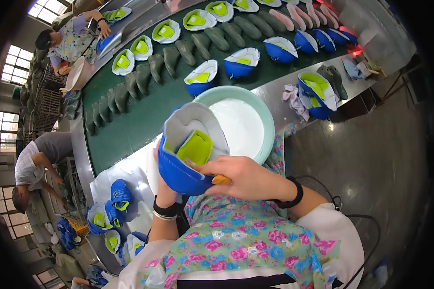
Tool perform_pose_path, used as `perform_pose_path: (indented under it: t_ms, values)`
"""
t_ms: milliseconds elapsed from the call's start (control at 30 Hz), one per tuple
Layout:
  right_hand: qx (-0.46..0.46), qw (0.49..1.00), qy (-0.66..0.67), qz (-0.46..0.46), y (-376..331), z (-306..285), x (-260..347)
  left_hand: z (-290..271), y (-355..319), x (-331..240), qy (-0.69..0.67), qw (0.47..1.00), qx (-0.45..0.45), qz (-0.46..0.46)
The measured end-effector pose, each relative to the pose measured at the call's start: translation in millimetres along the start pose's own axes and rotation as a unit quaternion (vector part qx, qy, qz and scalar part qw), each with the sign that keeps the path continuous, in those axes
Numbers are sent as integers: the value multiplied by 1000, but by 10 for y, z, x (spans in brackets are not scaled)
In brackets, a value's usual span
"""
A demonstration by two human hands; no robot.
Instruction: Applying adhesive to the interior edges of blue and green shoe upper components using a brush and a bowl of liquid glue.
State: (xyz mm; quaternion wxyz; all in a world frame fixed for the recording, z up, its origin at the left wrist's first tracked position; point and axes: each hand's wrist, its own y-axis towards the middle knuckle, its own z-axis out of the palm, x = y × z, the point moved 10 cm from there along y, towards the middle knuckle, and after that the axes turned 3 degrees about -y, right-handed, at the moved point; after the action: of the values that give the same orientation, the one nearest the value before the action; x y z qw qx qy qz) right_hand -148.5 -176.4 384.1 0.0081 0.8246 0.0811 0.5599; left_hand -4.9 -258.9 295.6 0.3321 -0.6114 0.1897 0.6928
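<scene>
A blue shoe upper (188, 149) on a lime-green last, with a white insole side facing up, sits in front of my chest. My left hand (163, 189) grips it from underneath, mostly hidden behind it. My right hand (243, 177) is closed on the wooden handle of a brush (221, 180), whose tip rests at the upper's blue edge. Just behind stands a pale green basin (267, 120) filled with white glue.
A green conveyor belt (144, 120) carries rows of blue uppers (241, 62) and dark green lasts (217, 38). More blue uppers (113, 212) lie piled at lower left. Another upper (317, 94) and a rag (294, 98) sit on the metal bench. Two people work at left.
</scene>
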Motion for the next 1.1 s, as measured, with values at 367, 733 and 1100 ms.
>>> perform_pose_path:
  t_ms: [367,733,1100]
  values:
    - [-264,908,-204,253,-443,-821,-1347,385,-546,332,51,987,142,-62]
    - [-288,925,-140,204,-289,-532,-1502,-405,-615,916,-135,964,-26,-229]
    - [-274,951,23,145,-79,-602,-767,-318,-155,798,-139,979,-34,-143]
